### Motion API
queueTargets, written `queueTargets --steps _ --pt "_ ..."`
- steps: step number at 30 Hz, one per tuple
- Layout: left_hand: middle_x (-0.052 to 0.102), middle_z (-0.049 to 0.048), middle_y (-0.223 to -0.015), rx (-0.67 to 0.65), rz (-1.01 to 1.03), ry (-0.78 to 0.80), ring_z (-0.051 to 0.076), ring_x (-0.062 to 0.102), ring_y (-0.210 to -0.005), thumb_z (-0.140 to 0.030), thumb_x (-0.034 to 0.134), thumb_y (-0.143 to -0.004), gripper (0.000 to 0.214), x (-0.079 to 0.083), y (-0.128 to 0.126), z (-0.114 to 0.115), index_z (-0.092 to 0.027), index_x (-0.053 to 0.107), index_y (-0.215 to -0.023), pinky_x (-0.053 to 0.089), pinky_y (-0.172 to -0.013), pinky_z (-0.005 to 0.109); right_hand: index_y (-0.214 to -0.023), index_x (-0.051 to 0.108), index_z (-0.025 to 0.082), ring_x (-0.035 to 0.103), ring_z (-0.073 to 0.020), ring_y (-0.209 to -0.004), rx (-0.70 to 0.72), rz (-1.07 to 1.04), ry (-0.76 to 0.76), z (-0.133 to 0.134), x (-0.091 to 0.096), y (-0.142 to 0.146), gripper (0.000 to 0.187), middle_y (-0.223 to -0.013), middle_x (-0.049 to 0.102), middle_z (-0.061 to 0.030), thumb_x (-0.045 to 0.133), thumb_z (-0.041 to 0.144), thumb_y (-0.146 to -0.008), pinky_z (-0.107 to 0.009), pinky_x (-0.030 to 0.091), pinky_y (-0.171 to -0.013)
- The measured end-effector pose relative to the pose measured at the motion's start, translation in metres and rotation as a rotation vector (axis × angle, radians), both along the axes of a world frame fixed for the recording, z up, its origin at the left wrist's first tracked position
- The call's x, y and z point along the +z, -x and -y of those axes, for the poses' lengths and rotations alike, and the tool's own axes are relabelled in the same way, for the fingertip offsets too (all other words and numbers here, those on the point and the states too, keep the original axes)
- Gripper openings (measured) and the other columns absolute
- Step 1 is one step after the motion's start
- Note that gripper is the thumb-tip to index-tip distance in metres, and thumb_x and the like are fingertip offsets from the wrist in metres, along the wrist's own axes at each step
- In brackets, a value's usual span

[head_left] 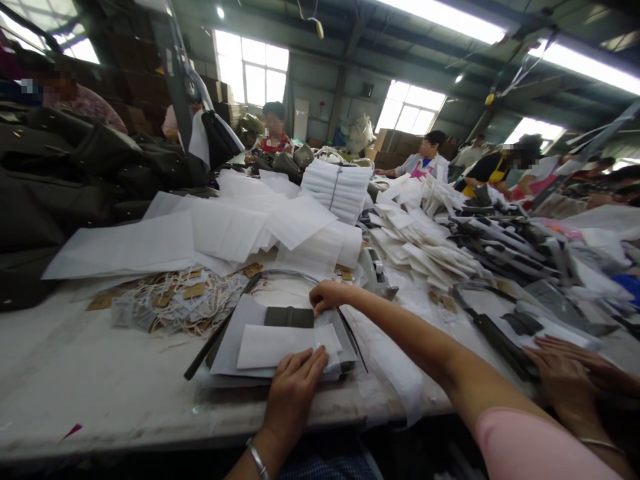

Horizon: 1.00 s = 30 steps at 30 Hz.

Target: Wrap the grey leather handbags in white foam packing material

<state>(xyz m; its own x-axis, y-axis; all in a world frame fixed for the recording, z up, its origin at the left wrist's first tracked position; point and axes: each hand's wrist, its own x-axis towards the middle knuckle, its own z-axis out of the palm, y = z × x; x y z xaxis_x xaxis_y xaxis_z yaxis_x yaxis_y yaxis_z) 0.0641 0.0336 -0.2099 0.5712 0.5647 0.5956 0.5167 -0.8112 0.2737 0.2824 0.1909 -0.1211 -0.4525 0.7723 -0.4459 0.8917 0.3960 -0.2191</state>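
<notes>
A dark olive bag [289, 317] lies flat on the table in front of me, with thin white sheets around it. Its handle strap arches along the far side. My left hand [296, 380], with a bangle on the wrist, rests with fingers extended on a folded white foam sheet [275, 345] over the bag's near part. A shiny clear spot shows by its fingertips. My right hand [327, 297] is closed in a pinch at the right end of the olive panel; what sits between its fingertips is hidden. A grey tape dispenser [376, 272] stands just beyond the right forearm.
Tangled corded tags [187, 300] lie to the left. Behind are loose white foam sheets [225, 223] and a tied white stack [336, 188]. Dark bags [75, 173] pile at far left, folded white pieces [420, 243] at right. A co-worker's hands [567, 367] work close on the right.
</notes>
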Motion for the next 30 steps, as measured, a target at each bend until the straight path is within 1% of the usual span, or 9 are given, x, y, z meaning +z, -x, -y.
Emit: queueTargets --steps 5,9,11,14,17,20,24,27,30 --pt "0.067 0.0027 -0.128 0.014 0.003 -0.043 0.022 0.063 -0.11 -0.011 0.049 -0.097 0.037 -0.004 0.001 0.003 -0.024 0.061 -0.129 0.049 -0.092 0.037 -0.107 0.074 0.019 0.067 -0.0221 -0.099 -0.11 0.054 -0.172 0.01 0.006 0.004 0.02 -0.106 0.074 -0.0073 0.07 0.023 -0.088 -0.023 0.044 -0.075" --pt "0.066 0.0021 -0.129 0.031 0.015 -0.059 0.022 0.063 -0.111 -0.01 0.049 -0.096 0.038 -0.005 0.001 0.005 -0.024 0.062 -0.128 0.049 -0.092 0.037 -0.121 0.068 0.022 0.063 -0.026 -0.111 -0.166 0.042 -0.288 0.038 0.013 0.014 0.031 -0.121 0.069 -0.0092 0.05 0.037 -0.101 -0.029 0.044 -0.083" --pt "0.066 0.0011 -0.13 0.032 0.015 -0.059 0.021 0.062 -0.112 -0.009 0.049 -0.096 0.038 -0.005 0.001 0.006 -0.024 0.061 -0.129 0.048 -0.093 0.036 -0.119 0.069 0.024 0.066 -0.0267 -0.106 -0.149 0.039 -0.246 0.051 0.015 0.018 0.039 -0.115 0.072 -0.0069 0.059 0.053 -0.094 -0.028 0.045 -0.081" --pt "0.066 -0.0009 -0.131 0.04 0.002 -0.066 0.021 0.062 -0.112 -0.007 0.048 -0.096 0.04 -0.005 0.002 0.006 -0.025 0.061 -0.13 0.047 -0.094 0.037 -0.121 0.069 0.023 0.067 -0.0291 -0.103 -0.133 0.034 -0.102 0.058 0.015 0.021 0.064 -0.113 0.072 -0.0086 0.074 0.067 -0.075 -0.028 0.047 -0.08" --pt "0.065 -0.0013 -0.131 0.04 -0.005 -0.088 0.021 0.062 -0.113 -0.008 0.046 -0.097 0.039 -0.005 0.002 0.006 -0.025 0.061 -0.129 0.047 -0.093 0.037 -0.133 0.06 0.02 0.065 -0.0292 -0.108 -0.163 -0.017 0.078 0.048 0.009 0.019 0.08 -0.122 0.069 -0.0107 0.078 0.067 -0.07 -0.029 0.047 -0.085" --pt "0.064 -0.0006 -0.132 0.041 -0.011 -0.099 0.021 0.062 -0.113 -0.01 0.045 -0.099 0.036 -0.004 0.001 0.006 -0.024 0.062 -0.127 0.047 -0.092 0.037 -0.138 0.054 0.021 0.066 -0.0267 -0.106 -0.183 -0.059 0.168 0.034 0.001 0.016 0.088 -0.121 0.069 -0.0094 0.081 0.064 -0.067 -0.027 0.048 -0.084" --pt "0.065 -0.0027 -0.131 0.041 -0.006 -0.11 0.021 0.063 -0.111 -0.009 0.043 -0.099 0.036 0.002 0.001 0.006 -0.023 0.062 -0.126 0.046 -0.092 0.037 -0.129 0.063 0.018 0.067 -0.027 -0.102 -0.186 -0.108 0.17 0.025 -0.008 0.012 0.076 -0.116 0.071 -0.0097 0.085 0.055 -0.067 -0.027 0.05 -0.08" --pt "0.064 -0.0044 -0.132 0.035 -0.011 -0.123 0.02 0.063 -0.11 -0.008 0.041 -0.099 0.038 0.005 0.001 0.006 -0.024 0.062 -0.126 0.046 -0.091 0.037 -0.129 0.064 0.017 0.069 -0.0243 -0.096 -0.202 -0.178 0.124 0.033 -0.008 0.01 0.058 -0.11 0.073 -0.0083 0.077 0.047 -0.081 -0.027 0.051 -0.079" --pt "0.063 -0.0034 -0.133 0.037 -0.024 -0.137 0.021 0.063 -0.112 -0.006 0.04 -0.099 0.041 0.004 0.003 0.007 -0.025 0.062 -0.128 0.046 -0.091 0.038 -0.135 0.06 0.018 0.064 -0.0252 -0.113 -0.242 -0.258 -0.009 0.053 -0.006 0.007 0.048 -0.124 0.069 -0.0093 0.062 0.043 -0.093 -0.03 0.047 -0.095"
